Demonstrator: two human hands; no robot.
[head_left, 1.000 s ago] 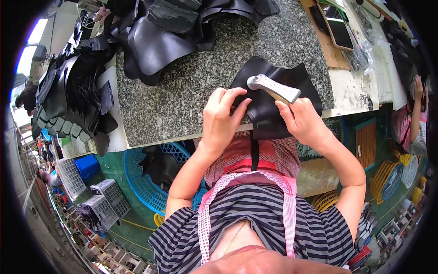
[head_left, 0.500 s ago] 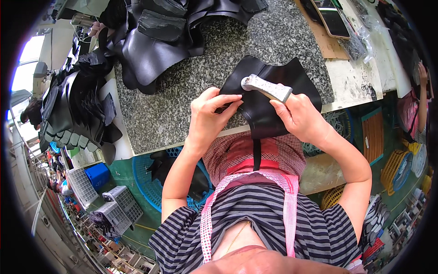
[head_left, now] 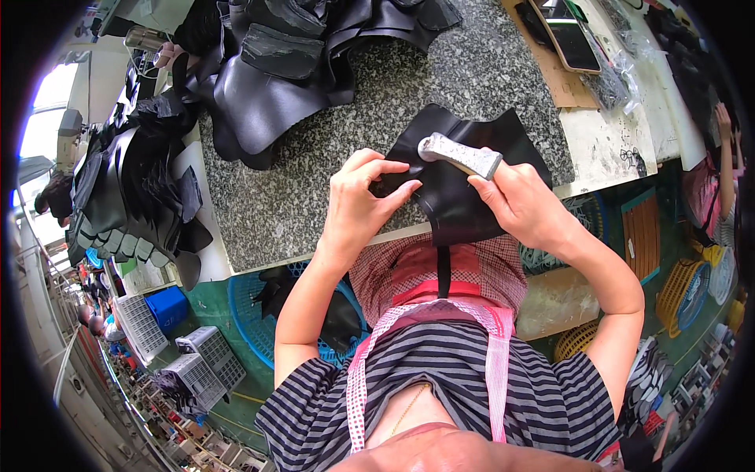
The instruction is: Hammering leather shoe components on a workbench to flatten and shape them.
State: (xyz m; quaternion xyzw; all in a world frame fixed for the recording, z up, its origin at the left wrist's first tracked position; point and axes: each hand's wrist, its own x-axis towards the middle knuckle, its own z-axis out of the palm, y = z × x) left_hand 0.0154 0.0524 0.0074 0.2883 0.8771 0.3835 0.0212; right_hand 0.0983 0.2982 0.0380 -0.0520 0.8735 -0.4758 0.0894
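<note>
A black leather piece (head_left: 464, 206) with a curved outline lies at the near edge of the speckled stone slab (head_left: 307, 189). My right hand (head_left: 523, 200) is wrapped around a hammer (head_left: 460, 153). Its worn grey metal head rests on or just above the leather; I cannot tell which. At the leather's left edge is my left hand (head_left: 362, 197), thumb and forefinger apart with their tips over the leather. Part of the leather is hidden behind the hammer and my right hand.
Stacked black leather pieces (head_left: 271, 98) cover the slab's far left. More cut pieces (head_left: 134, 173) hang at the left side. A phone (head_left: 572, 43) lies at the far right. Below the table stand a blue basket (head_left: 248, 315) and grey crates (head_left: 208, 354).
My left thumb and forefinger have spread apart from their near pinch at the leather's edge. The hammer and leather have shifted very slightly toward me.
</note>
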